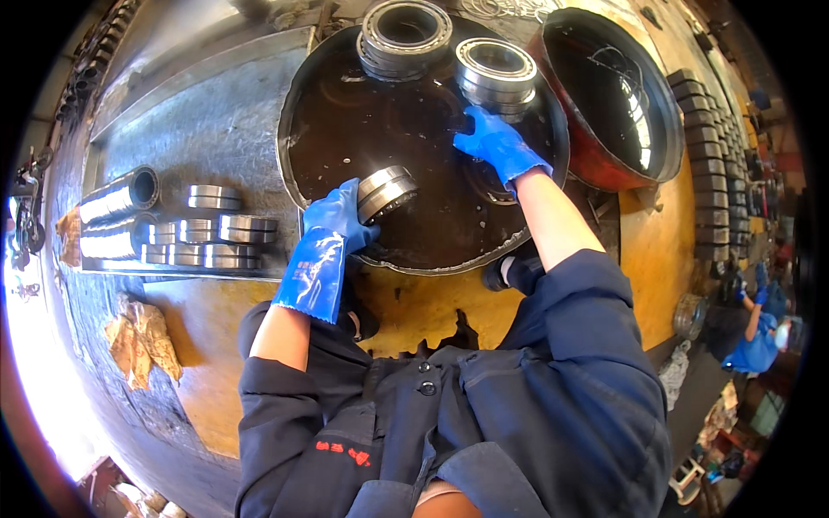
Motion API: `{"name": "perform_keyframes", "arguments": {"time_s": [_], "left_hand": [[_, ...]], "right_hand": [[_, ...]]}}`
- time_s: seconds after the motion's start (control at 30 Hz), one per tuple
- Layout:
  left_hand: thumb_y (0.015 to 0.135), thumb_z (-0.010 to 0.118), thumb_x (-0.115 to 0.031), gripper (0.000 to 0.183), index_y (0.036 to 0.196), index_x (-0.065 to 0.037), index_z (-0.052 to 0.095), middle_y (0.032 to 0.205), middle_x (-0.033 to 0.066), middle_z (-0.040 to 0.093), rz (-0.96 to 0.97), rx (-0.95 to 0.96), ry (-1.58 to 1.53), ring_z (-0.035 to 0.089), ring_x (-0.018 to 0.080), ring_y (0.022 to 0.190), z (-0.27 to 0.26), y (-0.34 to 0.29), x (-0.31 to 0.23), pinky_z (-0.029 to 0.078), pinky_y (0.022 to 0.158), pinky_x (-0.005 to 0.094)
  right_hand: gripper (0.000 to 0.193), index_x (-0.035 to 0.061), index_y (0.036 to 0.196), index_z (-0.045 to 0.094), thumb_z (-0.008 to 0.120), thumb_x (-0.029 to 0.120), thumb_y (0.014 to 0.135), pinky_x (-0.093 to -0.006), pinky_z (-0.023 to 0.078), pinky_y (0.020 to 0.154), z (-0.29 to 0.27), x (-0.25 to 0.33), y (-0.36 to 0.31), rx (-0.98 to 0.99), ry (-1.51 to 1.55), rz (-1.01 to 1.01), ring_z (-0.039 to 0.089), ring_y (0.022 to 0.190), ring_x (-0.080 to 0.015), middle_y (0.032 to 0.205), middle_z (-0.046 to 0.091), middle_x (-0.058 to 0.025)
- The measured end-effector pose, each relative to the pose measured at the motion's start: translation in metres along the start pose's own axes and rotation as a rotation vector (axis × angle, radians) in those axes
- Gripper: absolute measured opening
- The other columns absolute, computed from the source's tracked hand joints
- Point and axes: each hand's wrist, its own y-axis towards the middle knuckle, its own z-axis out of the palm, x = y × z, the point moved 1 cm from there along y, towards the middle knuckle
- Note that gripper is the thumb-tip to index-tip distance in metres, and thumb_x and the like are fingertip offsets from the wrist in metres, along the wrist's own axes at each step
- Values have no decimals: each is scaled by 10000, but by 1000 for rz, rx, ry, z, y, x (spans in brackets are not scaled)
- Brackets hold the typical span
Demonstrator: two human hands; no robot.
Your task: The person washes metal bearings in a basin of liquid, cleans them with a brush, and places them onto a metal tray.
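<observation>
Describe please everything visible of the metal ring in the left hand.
The metal ring is thick, shiny silver like steel, with a dark groove around its outer wall and darker parts along its lower edge. It is held tilted over dark liquid in the round tub, its left side in the gloved left hand. Contact with the liquid is unclear.

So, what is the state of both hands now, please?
Left hand: closed, holding a metal ring.
Right hand: open, empty, close to a ring stack.

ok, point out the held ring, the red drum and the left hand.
Held ring [385, 192]: head view, outer side.
Red drum [589, 157]: head view, outer wall.
Left hand [338, 216]: head view, back of glove.
</observation>
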Motion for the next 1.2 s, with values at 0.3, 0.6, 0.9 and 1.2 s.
{"name": "perform_keyframes", "arguments": {"time_s": [0.3,0.6,0.9,1.2], "left_hand": [[771,855,-518,1020,1621,-146,432,1503,205,629,-33,65,-23,653,396,1327,-18,-7,-11,509,1151,476],[757,866,-511,1005,1601,-149,456,1504,197,632,-22,51,-21,649,388,1334,-12,-5,-8,517,1142,475],[741,882,-502,1047,1613,-137,433,1520,200,620,-37,34,-30,650,390,1337,-15,-12,-2,524,1139,473],[754,873,-470,993,1599,-158,454,1508,195,630,-24,-13,-19,655,390,1330,-11,-11,-5,529,1136,476]], "right_hand": [[310,90,1108,825,785,269,858,-445,600,956,45,-15,0,-472,322,138,772,1048,-375,1105,809,-187],[290,-9,1067,796,838,172,844,-339,612,894,32,24,-57,-401,779,175,785,965,-214,1006,823,-136],[266,15,1158,774,789,5,893,-296,601,900,-15,35,-125,-37,848,-118,748,976,-141,1080,799,-80],[315,27,1172,791,816,170,892,-308,594,925,10,57,-76,-102,794,6,745,972,-137,1073,816,-78]]}}
